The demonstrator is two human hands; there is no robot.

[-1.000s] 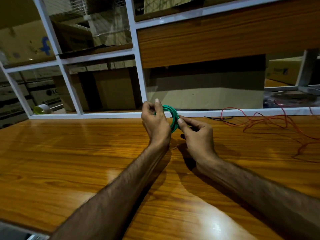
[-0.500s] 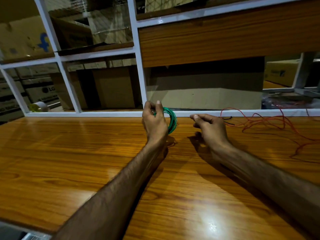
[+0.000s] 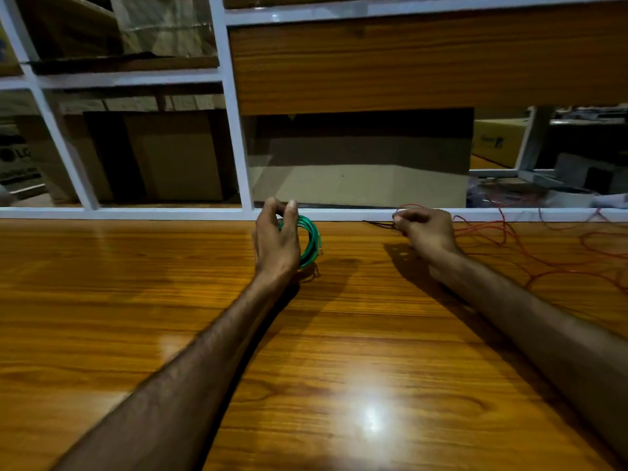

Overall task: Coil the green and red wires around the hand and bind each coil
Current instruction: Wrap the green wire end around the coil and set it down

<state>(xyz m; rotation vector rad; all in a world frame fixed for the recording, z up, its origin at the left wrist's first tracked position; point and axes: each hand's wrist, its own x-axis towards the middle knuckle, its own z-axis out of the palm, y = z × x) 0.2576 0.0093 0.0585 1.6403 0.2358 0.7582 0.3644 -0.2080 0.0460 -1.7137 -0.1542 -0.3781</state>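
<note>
My left hand (image 3: pixel 276 239) grips the green wire (image 3: pixel 311 240), wound into a small upright coil just above the wooden table (image 3: pixel 142 300), near its far edge. To the right, my right hand (image 3: pixel 424 232) has its fingers curled and its fingertips pinch the end of thin black ties (image 3: pixel 375 224) that lie on the table by the white frame. The red wire (image 3: pixel 530 253) lies loose and tangled on the table to the right of that hand, and one loop of it arcs over the knuckles.
A white window frame (image 3: pixel 238 137) with glass panes rises along the table's far edge, with cardboard boxes (image 3: pixel 180 158) behind it. A wooden panel (image 3: pixel 407 62) hangs above on the right. Clutter sits beyond the frame at the far right.
My right hand left the green coil and moved right to the black ties by the frame. My left hand kept hold of the coil and stayed in place.
</note>
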